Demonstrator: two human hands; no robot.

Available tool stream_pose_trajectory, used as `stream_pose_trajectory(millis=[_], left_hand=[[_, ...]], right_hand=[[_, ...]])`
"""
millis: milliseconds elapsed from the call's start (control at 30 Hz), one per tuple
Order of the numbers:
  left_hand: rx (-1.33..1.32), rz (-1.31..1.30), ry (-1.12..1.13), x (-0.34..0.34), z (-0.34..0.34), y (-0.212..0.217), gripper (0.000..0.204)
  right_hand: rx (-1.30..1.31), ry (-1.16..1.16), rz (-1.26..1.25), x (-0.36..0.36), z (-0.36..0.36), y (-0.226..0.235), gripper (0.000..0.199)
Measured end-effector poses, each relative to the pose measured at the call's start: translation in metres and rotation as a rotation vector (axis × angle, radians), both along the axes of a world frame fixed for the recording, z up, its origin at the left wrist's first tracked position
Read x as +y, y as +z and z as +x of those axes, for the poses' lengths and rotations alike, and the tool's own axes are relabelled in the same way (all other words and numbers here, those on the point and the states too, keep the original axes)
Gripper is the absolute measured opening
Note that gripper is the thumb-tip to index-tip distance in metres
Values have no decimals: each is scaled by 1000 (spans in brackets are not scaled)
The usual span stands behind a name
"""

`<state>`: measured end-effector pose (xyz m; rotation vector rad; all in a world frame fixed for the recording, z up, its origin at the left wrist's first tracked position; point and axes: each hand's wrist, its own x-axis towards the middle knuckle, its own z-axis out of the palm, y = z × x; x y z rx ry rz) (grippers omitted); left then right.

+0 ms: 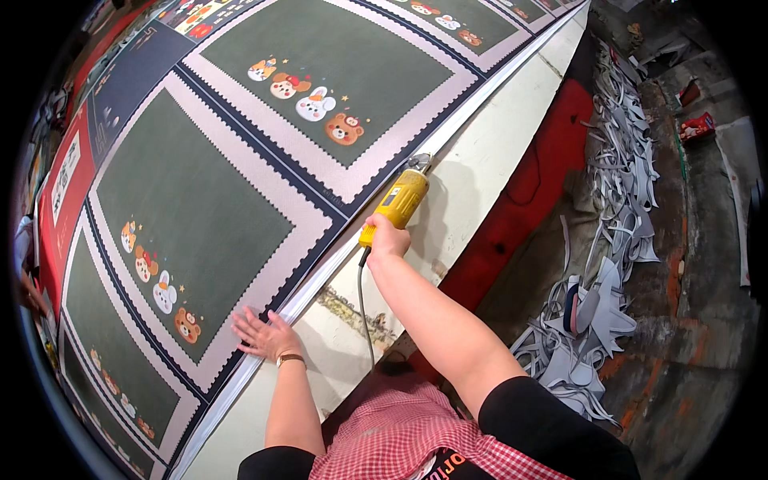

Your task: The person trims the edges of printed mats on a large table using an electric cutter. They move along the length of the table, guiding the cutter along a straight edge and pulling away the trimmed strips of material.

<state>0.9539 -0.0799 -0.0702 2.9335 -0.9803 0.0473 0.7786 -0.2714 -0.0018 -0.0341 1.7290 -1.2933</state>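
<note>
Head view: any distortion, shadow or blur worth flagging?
Head view: corners black, printed mats bowing toward the rim; head view: soft shadow right of the yellow cutter on the pale tabletop; head view: right hand and left hand reasonably clear, far left rim dim and soft.

Worn on head, left lens of fisheye pair. Facing steeply down and forward over tabletop [496, 144]. Set close above left hand [272, 338] and right hand [390, 238], wide enough to take in floor [696, 416] at right.
</note>
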Motion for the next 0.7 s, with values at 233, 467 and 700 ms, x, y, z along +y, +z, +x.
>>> stream_pose_trajectory(millis=[233,467,700], left_hand=[[-57,15,10,2,2,-6,57],[-157,-25,-30,5,5,-16,53],[-133,-50,-52,9,7,-15,54]], right_hand=[[2,-16,-5,-40,-33,-9,35],[-7,-39,-65,-87,-69,-13,26],[41,-69,-74,-138,-111,-19,29]])
